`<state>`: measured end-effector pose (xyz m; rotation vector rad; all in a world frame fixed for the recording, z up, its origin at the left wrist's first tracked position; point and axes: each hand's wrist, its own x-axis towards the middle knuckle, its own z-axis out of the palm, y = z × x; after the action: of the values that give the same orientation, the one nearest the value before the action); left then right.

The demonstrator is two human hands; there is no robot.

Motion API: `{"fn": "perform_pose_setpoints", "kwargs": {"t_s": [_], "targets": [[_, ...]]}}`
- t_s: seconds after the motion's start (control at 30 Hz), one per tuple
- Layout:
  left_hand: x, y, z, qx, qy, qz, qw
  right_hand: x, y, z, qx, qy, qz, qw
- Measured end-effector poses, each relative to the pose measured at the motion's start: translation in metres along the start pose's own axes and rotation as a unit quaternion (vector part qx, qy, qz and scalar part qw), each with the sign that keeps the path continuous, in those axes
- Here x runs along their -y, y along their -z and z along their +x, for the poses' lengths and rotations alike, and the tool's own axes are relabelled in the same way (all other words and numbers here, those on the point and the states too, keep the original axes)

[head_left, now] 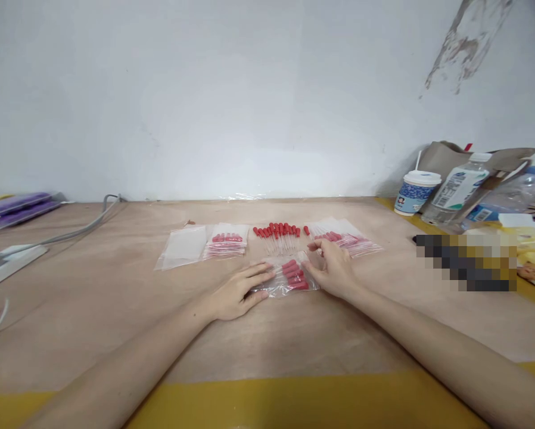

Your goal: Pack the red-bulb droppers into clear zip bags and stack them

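A clear plastic bag [274, 287] with several red-bulbed droppers [294, 274] inside lies flat on the table between my hands. My left hand [238, 292] rests on its left end with the fingers spread. At the bag's right end is my right hand [334, 268], its thumb touching the edge and the index finger apart from the thumb. Just beyond the bag, loose droppers [279, 231] with red bulbs lie in a fanned group. Filled bags [226, 241] are stacked to their left, and more filled bags [359, 241] spread behind my right hand.
Flat bags [182, 245] without droppers lie at the left of the stack. A power strip [15, 268], a cable [89, 225] and purple packets [19, 208] are at far left. A paper cup [414, 193], a bottle [459, 187] and a pixelated dark object [466, 262] stand or lie at right.
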<state>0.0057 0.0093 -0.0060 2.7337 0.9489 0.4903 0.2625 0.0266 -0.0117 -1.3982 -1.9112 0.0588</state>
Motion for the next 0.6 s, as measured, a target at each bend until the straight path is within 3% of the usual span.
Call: {"fn": "perform_pose_setpoints", "kwargs": {"t_s": [0.17, 0.27, 0.33, 0.43, 0.5, 0.6], "targets": [[0.0, 0.001, 0.002, 0.031, -0.005, 0.018, 0.999, 0.003, 0.011, -0.002, 0.066, 0.196, -0.116, 0.972], [-0.001, 0.003, 0.001, 0.041, 0.0, 0.013, 0.999, -0.001, 0.012, -0.002, 0.092, 0.231, -0.124, 0.961], [0.0, 0.003, 0.001, 0.043, 0.0, 0.011, 0.999, -0.004, 0.013, 0.0, 0.073, 0.183, -0.11, 0.974], [0.001, 0.002, 0.001, 0.041, -0.002, 0.008, 0.999, -0.007, 0.014, 0.004, 0.041, 0.032, -0.091, 0.994], [0.002, 0.001, 0.001, 0.039, -0.005, 0.007, 0.999, -0.006, 0.013, 0.007, 0.069, -0.052, -0.072, 0.994], [0.002, 0.001, 0.002, 0.042, -0.008, 0.01, 0.999, -0.003, 0.008, 0.009, 0.142, -0.107, -0.014, 0.984]]}}
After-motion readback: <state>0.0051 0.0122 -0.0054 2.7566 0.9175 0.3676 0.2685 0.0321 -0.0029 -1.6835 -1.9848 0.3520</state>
